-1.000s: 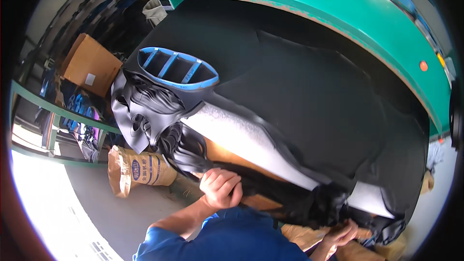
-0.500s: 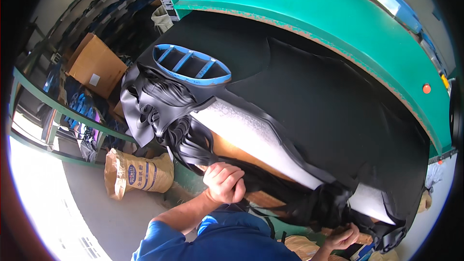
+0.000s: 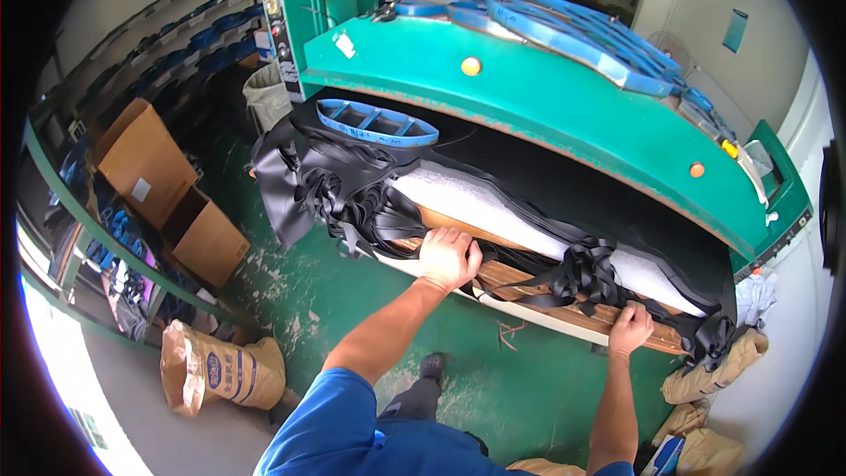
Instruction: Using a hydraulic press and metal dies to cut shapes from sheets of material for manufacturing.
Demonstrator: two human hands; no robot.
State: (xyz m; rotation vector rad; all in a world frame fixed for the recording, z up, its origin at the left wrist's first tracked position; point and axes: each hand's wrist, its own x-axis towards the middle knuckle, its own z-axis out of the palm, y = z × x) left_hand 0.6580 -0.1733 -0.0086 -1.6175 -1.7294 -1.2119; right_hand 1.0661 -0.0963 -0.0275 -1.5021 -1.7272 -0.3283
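Observation:
My left hand (image 3: 448, 258) is closed over the near edge of a long wooden board (image 3: 507, 282), beside bunched black strips. Farther right along the same board, my right hand (image 3: 632, 328) is also curled over its edge. Black sheet offcuts (image 3: 304, 172) lie heaped to the left of my left hand. Between my hands a tangle of black strips (image 3: 586, 275) drapes across the board. Beyond it a white sheet (image 3: 493, 207) rests at the front of the machine bed, next to black sheet material (image 3: 529, 172). On the black sheet at the far left sits a blue boat-shaped cutting die (image 3: 374, 123).
A green press beam (image 3: 546, 110) spans the bed, with blue frames (image 3: 582, 31) on top. At left stand cardboard boxes (image 3: 150, 159), a green rail (image 3: 97, 220) and a brown paper sack (image 3: 225, 368). More paper sacks (image 3: 718, 370) lie at right.
The view has lifted and pulled back, so more of the press, floor and my forearms shows. My hands stay closed on the board; the cutting die keeps its place on the bed.

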